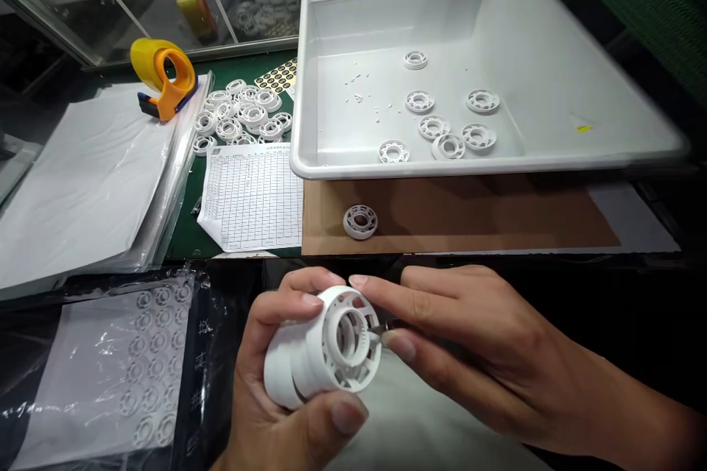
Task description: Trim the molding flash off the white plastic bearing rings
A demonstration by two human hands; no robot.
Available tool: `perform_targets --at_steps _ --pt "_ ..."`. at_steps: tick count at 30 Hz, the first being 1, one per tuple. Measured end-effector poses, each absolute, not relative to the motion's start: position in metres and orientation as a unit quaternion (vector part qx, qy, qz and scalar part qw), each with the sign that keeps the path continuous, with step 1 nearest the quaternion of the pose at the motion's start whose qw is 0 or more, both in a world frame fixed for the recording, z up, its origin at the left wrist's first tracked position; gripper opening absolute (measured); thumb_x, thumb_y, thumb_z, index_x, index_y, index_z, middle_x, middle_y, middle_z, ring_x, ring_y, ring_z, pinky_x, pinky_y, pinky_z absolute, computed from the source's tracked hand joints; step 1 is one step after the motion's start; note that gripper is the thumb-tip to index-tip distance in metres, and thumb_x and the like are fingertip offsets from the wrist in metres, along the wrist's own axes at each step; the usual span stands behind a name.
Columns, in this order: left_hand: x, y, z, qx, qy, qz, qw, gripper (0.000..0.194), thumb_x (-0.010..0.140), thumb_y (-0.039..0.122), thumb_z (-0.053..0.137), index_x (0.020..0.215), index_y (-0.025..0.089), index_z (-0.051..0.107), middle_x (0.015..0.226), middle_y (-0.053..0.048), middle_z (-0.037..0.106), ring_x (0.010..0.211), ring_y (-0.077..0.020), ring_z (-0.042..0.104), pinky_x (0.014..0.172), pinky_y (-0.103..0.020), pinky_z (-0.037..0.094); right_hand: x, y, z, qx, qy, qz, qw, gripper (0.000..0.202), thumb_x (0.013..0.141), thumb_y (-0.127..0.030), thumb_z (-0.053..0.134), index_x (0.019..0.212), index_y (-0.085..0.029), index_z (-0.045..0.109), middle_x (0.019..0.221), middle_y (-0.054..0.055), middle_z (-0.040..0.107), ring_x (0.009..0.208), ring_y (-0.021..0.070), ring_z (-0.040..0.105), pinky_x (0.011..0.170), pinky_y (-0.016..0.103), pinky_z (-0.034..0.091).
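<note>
Left hand (262, 397) grips stacked white rings (317, 349); right hand (480, 338) pinches a slim tool (382, 327); black bag (207, 397) reads 科技

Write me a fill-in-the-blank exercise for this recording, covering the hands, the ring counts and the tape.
1. The stack of white rings sits in the left hand, while the thin tool is held by the ____ hand.
2. The large white tray holds ____ loose rings.
3. On the brown board in front of the tray, the number of rings lying there is ____.
4. The tape roll in the orange dispenser is ____ in colour.

Missing words: right; seven; one; yellow.
</note>
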State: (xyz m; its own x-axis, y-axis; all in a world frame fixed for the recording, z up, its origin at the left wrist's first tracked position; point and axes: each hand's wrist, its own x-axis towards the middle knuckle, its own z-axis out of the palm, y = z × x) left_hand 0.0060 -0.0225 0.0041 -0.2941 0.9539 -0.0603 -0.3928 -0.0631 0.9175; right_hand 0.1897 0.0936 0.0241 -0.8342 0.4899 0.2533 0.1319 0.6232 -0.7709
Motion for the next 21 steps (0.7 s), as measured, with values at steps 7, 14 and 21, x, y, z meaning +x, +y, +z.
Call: perform_targets --at_steps 7,14,21 --pt "0.005 -0.022 0.000 0.288 0.443 0.668 0.523 0.042 0.081 0.031 0.094 0.118 0.040 0.077 0.124 0.000 0.069 0.105 -0.0165 0.070 0.092 -0.028 0.062 0.189 0.091 0.019 -0.182 -0.885 0.368 0.221 0.036 0.122 -0.028 0.043 0.148 -0.012 0.061 0.082 -0.002 0.048 0.065 0.0127 0.046 0.057 0.031 0.031" --pt "0.005 -0.024 0.001 0.276 0.422 0.672 0.542 0.041 0.082 0.029 0.094 0.117 0.039 0.077 0.126 0.002 0.067 0.105 -0.0133 0.070 0.092 -0.023 0.060 0.187 0.091 0.028 -0.189 -0.897 0.344 0.203 0.036 0.123 -0.030 0.038 0.144 -0.014 0.062 0.080 -0.003 0.050 0.064 0.0124 0.049 0.056 0.030 0.033" --pt "0.007 -0.022 0.002 0.225 0.397 0.673 0.582 0.039 0.083 0.037 0.092 0.118 0.039 0.075 0.126 0.002 0.065 0.094 -0.0137 0.075 0.093 -0.030 0.063 0.186 0.096 0.034 -0.161 -0.871 0.392 0.248 0.035 0.124 -0.044 0.036 0.142 -0.020 0.053 0.088 -0.001 0.064 0.070 0.0112 0.061 0.062 0.024 0.047"
